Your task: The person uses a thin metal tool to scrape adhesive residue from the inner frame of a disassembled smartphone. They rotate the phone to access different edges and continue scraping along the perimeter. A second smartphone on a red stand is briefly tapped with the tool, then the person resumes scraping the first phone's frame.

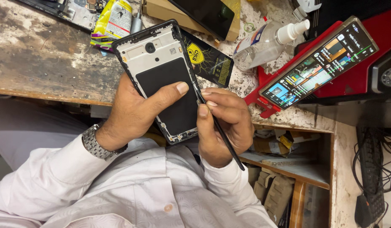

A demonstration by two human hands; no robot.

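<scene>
Nearest the camera, at six o'clock, white shirt sleeves (132, 190) and a metal wristwatch (96, 143) frame the work. Just above them the left hand (136, 112) grasps an opened phone (163, 78) from behind, its thumb pressed across the dark battery area, fingers wrapped around the far side. The phone is held in the air, tilted, at about eleven o'clock from the right hand. The right hand (223, 124) is clenched on a thin black tool (216, 126), pen-fashion, the tip set against the frame's right edge just beside the left thumb and the shaft trailing off toward five o'clock.

The risk, as it looks: the tip could slip along the thin frame and jab the left thumb, or dig into the dark panel if pushed too hard, since the phone rests only in one hand with nothing beneath it. A twist of the tool might also crack the black rim.

Farther off, on the stained bench (47, 55), a black-and-yellow pouch (210, 61) lies just past the phone at one o'clock. Beyond it lie a clear spray bottle (267, 42), and at two o'clock a lit phone (320, 63) leaning on a red stand (356, 80). A yellow packet (113, 21) sits at twelve o'clock.
</scene>
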